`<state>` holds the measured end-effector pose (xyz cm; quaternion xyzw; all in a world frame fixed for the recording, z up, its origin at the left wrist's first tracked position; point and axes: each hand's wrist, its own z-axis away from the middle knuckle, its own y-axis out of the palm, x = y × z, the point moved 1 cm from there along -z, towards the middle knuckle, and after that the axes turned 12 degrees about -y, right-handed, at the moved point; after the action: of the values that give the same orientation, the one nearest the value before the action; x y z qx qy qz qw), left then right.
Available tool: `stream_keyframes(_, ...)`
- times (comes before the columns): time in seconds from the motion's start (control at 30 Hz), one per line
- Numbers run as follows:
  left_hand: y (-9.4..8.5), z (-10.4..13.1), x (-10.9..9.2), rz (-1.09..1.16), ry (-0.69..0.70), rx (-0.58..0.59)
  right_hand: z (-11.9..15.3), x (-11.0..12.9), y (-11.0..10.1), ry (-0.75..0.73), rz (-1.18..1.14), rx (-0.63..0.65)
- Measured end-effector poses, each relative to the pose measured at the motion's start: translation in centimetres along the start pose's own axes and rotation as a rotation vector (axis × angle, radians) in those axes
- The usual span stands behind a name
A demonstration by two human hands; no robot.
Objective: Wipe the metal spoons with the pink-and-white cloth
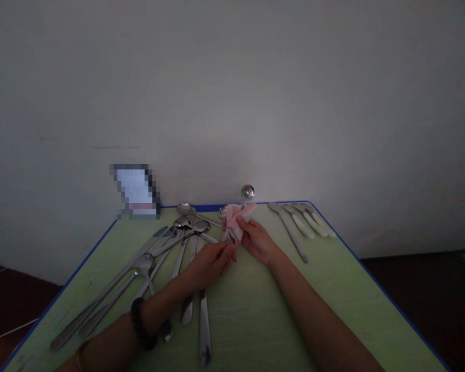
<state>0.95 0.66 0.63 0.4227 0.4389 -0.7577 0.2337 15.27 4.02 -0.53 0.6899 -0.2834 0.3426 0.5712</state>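
A shiny spoon stands up from a pink and white cloth that is wrapped around its handle. My right hand grips the cloth from the right side, its thumb on the fabric. Just below the cloth, my left hand has its fingers closed around the lower end of the spoon's handle, which is mostly hidden. Beneath and left of my left forearm lie several metal spoons and long-handled pieces of cutlery, overlapping one another.
On the right of the green table lie a metal piece of cutlery and several forks with pale handles. A pixelated device leans at the back left. Behind the table rises a plain wall.
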Motion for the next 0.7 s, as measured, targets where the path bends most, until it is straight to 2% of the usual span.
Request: stream_keyframes(0.7, -0.08, 0.0, 0.12, -0.026, 0.024, 0.013, 0.04, 0.09, 0.22, -0.008, 0.024, 0.019)
